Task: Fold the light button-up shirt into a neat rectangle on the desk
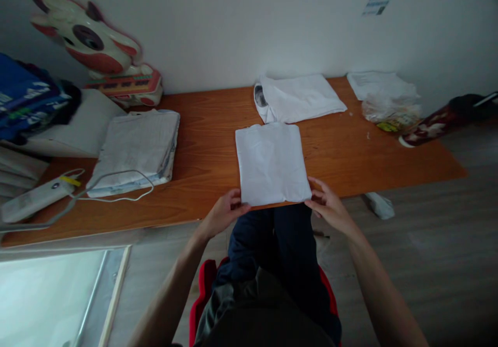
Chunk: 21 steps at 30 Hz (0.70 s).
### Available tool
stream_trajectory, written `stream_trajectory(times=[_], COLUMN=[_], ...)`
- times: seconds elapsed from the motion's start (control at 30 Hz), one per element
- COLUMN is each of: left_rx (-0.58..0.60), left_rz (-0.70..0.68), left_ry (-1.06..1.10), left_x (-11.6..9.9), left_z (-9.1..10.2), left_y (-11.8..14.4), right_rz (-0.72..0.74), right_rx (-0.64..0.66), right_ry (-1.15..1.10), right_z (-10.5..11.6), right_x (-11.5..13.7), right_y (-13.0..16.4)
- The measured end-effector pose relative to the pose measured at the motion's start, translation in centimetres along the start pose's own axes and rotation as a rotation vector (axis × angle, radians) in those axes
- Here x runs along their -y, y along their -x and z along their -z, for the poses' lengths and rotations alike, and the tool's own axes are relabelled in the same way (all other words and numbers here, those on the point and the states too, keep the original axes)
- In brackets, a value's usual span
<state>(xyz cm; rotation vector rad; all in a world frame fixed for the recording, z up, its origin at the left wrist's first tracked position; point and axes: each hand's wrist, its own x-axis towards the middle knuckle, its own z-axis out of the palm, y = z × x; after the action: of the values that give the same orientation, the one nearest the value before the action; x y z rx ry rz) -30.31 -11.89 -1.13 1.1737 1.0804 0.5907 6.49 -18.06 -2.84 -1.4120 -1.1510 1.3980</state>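
A white garment folded into a neat rectangle [271, 161] lies near the front edge of the wooden table [210, 150]. My left hand [223, 213] grips its near left corner. At the near right corner, my right hand [329, 205] pinches the cloth with the fingers. Both hands sit at the table's front edge. Behind the rectangle lies another folded white shirt [299, 97] near the wall.
A stack of folded pale cloth [136, 147] sits at the left, with a white cable [112, 194] and a white device [33, 200] in front. A toy figure [97, 46] stands at the back left. A plastic bag [391, 112] and papers [379, 83] lie at the right.
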Motion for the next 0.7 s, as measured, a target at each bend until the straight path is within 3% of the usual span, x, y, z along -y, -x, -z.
stream_trajectory(times=[0.17, 0.27, 0.4, 0.53, 0.7], left_rx=[-0.107, -0.124, -0.238, -0.303, -0.328], left_rz=[-0.011, -0.007, -0.032, -0.047, -0.035], left_ry=[-0.055, -0.131, -0.239, -0.376, -0.282], left_x=[0.8, 0.8, 0.5, 0.7, 0.6], left_z=[-1.5, -1.4, -1.8, -2.0, -1.1], left_y=[0.4, 0.7, 1.1, 1.5, 0.4], right_rz=[-0.008, -0.022, -0.020, 0.006, 0.137], right_rx=[-0.140, -0.114, -0.101, -0.194, -0.292], right_ry=[-0.006, -0.013, -0.040, 0.095, 0.291], right_z=[-0.3, -0.5, -1.0, -1.2, -0.7], right_x=[-1.2, -1.5, -1.4, -1.4, -1.0], right_y=[0.5, 0.9, 1.2, 1.3, 1.2])
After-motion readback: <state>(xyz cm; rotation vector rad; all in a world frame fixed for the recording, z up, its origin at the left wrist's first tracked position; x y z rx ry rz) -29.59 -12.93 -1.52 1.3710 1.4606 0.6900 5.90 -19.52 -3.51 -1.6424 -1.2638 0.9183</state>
